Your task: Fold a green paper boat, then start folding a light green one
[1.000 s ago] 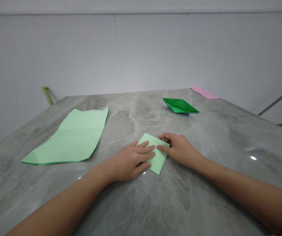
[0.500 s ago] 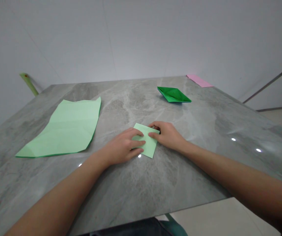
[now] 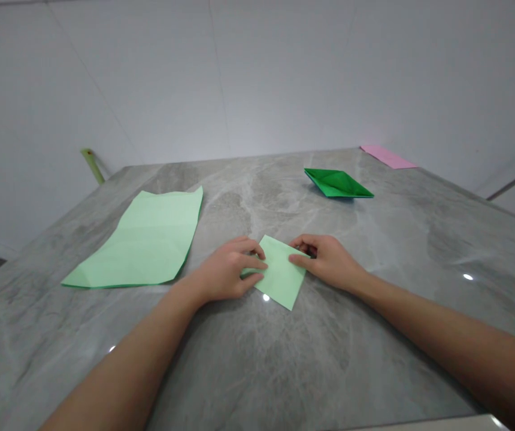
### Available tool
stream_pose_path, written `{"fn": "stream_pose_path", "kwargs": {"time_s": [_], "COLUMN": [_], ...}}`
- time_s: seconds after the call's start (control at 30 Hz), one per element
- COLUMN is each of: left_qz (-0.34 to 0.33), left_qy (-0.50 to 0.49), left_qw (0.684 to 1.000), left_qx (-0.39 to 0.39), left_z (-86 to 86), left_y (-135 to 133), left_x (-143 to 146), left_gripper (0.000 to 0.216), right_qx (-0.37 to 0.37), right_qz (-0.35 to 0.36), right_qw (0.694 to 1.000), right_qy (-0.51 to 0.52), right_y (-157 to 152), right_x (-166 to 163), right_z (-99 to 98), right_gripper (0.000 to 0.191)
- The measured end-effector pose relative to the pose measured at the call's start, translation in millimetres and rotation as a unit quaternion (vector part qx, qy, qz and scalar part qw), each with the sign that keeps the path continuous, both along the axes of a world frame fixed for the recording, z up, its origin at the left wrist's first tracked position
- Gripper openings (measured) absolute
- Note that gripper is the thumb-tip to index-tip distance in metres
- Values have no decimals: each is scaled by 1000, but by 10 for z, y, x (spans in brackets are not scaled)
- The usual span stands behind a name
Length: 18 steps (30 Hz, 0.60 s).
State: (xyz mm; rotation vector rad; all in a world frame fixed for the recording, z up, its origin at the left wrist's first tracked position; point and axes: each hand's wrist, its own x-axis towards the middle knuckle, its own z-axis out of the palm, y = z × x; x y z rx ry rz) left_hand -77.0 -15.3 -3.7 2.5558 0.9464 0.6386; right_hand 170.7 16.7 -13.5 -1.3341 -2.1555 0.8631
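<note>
A small light green sheet of paper, square in shape, lies on the grey marbled table between my hands. My left hand rests across its left side with the fingers spread and the fingertips on the paper. At the upper right corner, my right hand pinches the sheet, thumb on top and bent fingers at the edge. What the curled right fingers do underneath is partly hidden.
A larger light green sheet, creased and with curled edges, lies to the left. Further back stands a folded dark green paper boat. A pink paper is at the far right edge, near the white wall.
The view has shifted, so everything sits a little differently in the picture. My right hand has moved slightly away from my left, and more of the small sheet shows between them.
</note>
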Motion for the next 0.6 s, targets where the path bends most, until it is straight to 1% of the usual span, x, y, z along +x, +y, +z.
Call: {"fn": "stream_pose_path", "kwargs": {"time_s": [0.1,0.23,0.43,0.5,0.53,0.6], "left_qz": [2,-10,-63,-62,-54,-33], "left_qy": [-10,10,50,68,74,76], "left_qw": [1000,1000,997,996,996,997], "left_qx": [-22,-15,-18,-10,-5,5], "left_z": [36,56,130,126,117,86], "left_y": [19,-2,-124,-143,-144,-136], "left_x": [-44,11,93,111,122,144], "left_gripper": [16,17,21,21,21,21], "right_qx": [-6,-14,-22,-31,-47,-88], "right_qz": [2,-8,-68,-77,-79,-86], "right_qw": [1000,1000,996,993,991,983], "right_qy": [-2,4,51,78,99,139], "right_y": [-5,-27,-28,-24,-27,-42], "right_x": [16,22,10,-2,-10,-30], "right_z": [24,22,47,53,53,53], "right_gripper": [22,22,20,20,22,37]}}
